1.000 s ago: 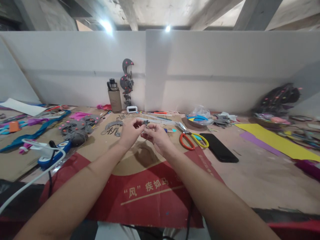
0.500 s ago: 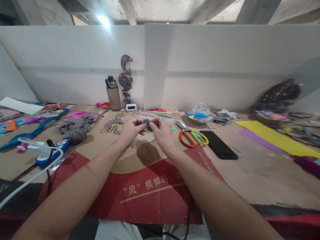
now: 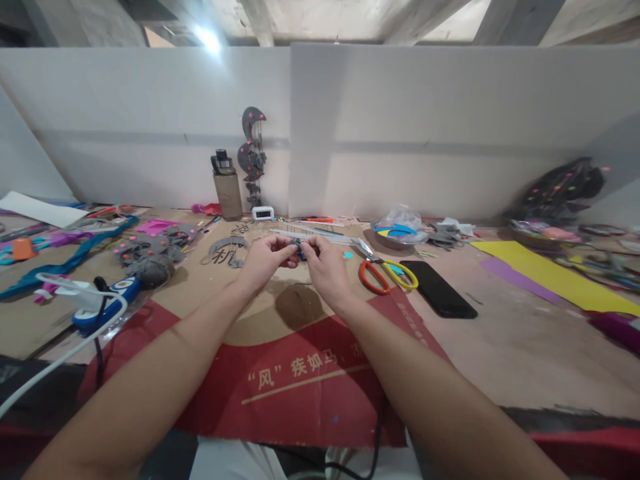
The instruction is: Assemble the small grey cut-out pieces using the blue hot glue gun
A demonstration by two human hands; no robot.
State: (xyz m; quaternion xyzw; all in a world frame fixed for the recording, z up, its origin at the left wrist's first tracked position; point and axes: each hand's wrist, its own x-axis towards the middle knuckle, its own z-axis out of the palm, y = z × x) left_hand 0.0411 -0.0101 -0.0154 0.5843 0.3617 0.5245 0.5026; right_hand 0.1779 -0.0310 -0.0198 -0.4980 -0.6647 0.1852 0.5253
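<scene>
Between my fingertips is a small dark grey piece (image 3: pixel 299 247), mostly hidden, so its kind is unclear. My left hand (image 3: pixel 269 255) pinches it from the left, and my right hand (image 3: pixel 323 259) pinches it from the right. Both hands are above a flattened cardboard sheet (image 3: pixel 280 413) with a red printed area. A grey curved cutout (image 3: pixel 223 248) lies on the cardboard to the left of my hands. Scissors (image 3: pixel 384 268) with one red and one yellow handle rest close to my right hand, beside a black phone (image 3: pixel 439 289).
A bottle (image 3: pixel 227 190) stands against the white board, near a hanging dark ornament (image 3: pixel 253 157). At left are a ball of grey yarn (image 3: pixel 153 272) and a blue power strip (image 3: pixel 107 307) with a white cable. A bowl (image 3: pixel 397 240) and a yellow sheet (image 3: pixel 555 273) lie right.
Both hands stay at nearly the same spot, with the fingers shifting slightly on the small piece. Less of the piece shows now.
</scene>
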